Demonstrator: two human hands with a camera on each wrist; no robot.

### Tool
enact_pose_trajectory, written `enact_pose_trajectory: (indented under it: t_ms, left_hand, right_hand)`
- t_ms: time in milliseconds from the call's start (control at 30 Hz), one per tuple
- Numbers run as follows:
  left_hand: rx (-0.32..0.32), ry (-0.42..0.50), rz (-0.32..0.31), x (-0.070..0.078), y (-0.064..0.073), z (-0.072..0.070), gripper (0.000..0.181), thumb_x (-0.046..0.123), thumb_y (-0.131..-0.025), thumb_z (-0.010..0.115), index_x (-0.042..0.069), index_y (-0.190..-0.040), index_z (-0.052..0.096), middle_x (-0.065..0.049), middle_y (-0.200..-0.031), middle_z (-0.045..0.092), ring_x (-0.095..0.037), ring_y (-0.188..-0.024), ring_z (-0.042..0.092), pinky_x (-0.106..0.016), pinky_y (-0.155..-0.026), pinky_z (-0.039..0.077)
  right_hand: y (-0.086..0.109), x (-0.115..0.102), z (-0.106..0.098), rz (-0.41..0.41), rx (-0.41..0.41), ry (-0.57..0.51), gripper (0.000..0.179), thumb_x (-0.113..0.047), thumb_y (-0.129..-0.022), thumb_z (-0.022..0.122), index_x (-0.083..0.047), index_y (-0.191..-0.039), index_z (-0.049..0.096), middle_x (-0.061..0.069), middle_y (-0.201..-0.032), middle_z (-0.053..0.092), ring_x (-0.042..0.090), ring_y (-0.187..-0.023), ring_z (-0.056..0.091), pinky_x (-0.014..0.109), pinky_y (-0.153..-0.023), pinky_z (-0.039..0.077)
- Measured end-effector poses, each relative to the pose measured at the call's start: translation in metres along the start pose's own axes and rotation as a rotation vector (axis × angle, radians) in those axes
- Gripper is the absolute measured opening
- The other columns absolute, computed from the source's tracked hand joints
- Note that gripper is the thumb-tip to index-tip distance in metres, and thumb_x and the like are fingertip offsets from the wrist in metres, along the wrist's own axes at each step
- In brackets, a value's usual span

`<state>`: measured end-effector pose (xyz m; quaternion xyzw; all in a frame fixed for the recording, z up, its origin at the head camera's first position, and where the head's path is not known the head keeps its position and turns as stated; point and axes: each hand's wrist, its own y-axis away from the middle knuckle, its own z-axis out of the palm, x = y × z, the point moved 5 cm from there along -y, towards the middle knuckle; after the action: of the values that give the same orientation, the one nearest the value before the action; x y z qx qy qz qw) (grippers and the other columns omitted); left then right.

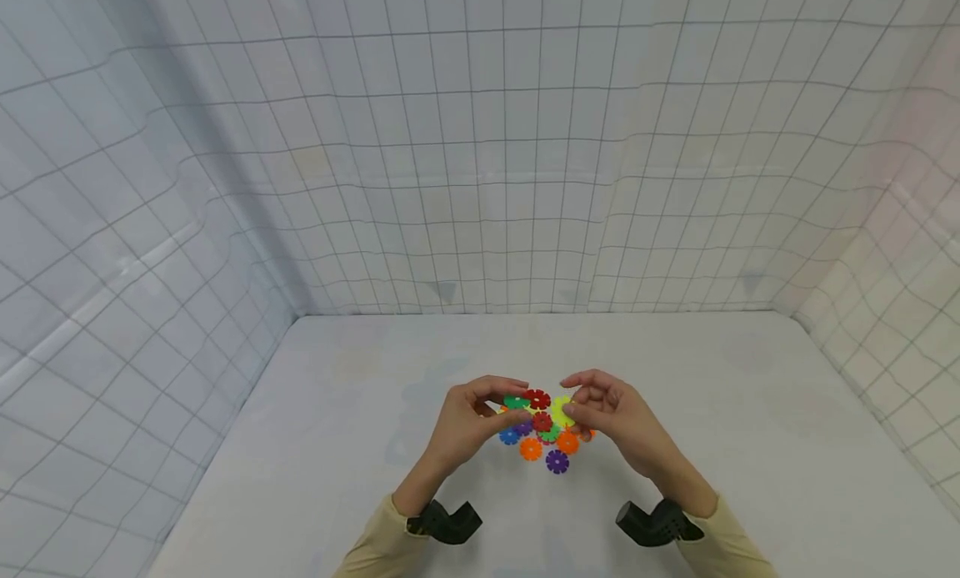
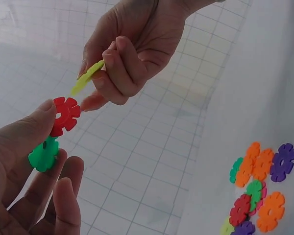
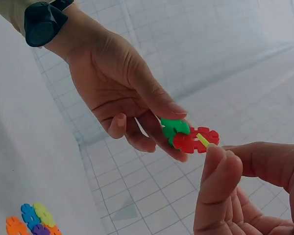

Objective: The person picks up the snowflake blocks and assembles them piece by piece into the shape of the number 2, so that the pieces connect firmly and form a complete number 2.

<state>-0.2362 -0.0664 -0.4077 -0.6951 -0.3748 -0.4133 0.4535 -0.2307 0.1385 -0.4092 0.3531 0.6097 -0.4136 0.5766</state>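
My left hand (image 1: 461,428) pinches a red notched flower disc (image 2: 69,116) joined to a green one (image 2: 41,159), thumb over them. The green disc sits nearer the palm, and the red one points toward the other hand. Between right-hand thumb and fingers is a yellow flower disc (image 2: 88,77); the right hand (image 1: 626,419) faces the left one, a short way off. Seen from the right wrist, the yellow disc's edge overlaps the red disc (image 3: 211,134); whether they touch I cannot tell. Both hands are above the table.
Loose flower discs lie in a cluster on the white table (image 1: 352,444) below the hands, among them an orange one (image 1: 531,449), a purple one (image 1: 557,462) and a blue one (image 3: 28,214). White grid-patterned sheets (image 1: 525,186) enclose the table at the back and sides.
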Motion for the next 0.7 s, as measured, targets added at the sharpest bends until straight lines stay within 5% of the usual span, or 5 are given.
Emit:
enact_pose_trajectory:
  t_ms: [400, 700]
  left_hand:
    - [-0.035, 0.016, 0.053, 0.0037, -0.0003, 0.0016, 0.022, 0.009, -0.079, 0.077, 0.009, -0.101, 0.073, -0.001, -0.109, 0.068, -0.023, -0.094, 0.061, -0.030, -0.065, 0.052]
    - [-0.071, 0.016, 0.101, 0.0047, 0.0023, 0.0052, 0.020, 0.012, -0.078, 0.079, 0.012, -0.098, 0.074, 0.004, -0.106, 0.068, -0.017, -0.085, 0.062, -0.030, -0.063, 0.052]
  right_hand:
    - [0.0032, 0.0008, 0.0013, 0.027, 0.028, 0.019, 0.027, -0.015, -0.093, 0.063, 0.006, -0.107, 0.056, 0.013, -0.082, 0.060, 0.016, -0.060, 0.060, 0.025, -0.054, 0.051]
    - [0.0050, 0.0039, 0.0011, 0.019, 0.013, -0.044, 0.024, -0.011, -0.094, 0.060, 0.010, -0.105, 0.056, 0.012, -0.079, 0.061, 0.016, -0.056, 0.062, 0.023, -0.050, 0.050]
